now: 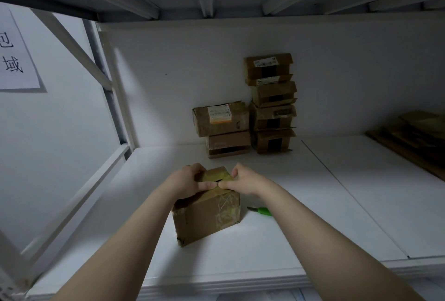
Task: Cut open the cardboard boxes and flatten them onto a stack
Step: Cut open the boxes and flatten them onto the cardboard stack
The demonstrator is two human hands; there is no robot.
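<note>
The brown taped cardboard box (207, 214) stands on the white shelf board (313, 204), toward its front; both hands are on its top. The left hand (186, 181) grips the left top flap, thumb laid along the middle seam and fingers curled over the far side; the right hand (240, 180) holds the right flap in the same manner; the thumbs almost meet, and a small dark gap shows between the flaps. I judge that the flaps are about to be pulled apart.

The first danger is the tape; if it is not cut fully along the seam (I cannot tell this from here), a strong pull may tear the flap unevenly, or lift the whole box from the shelf instead of opening it.

The second danger is the green-handled knife (263, 211); it lies just beside the box, under the right forearm, with its dark tip toward the box; if the box slides to the right or the arm drops, the skin may meet the blade, or the knife may be pushed off the front edge.

The tall pile of small cardboard boxes (272, 103) at the back wall is well apart from the hands; the stack of flattened cardboard (414, 137) lies far to the right, so the opened box must be carried over the knife's side to get there.
</note>
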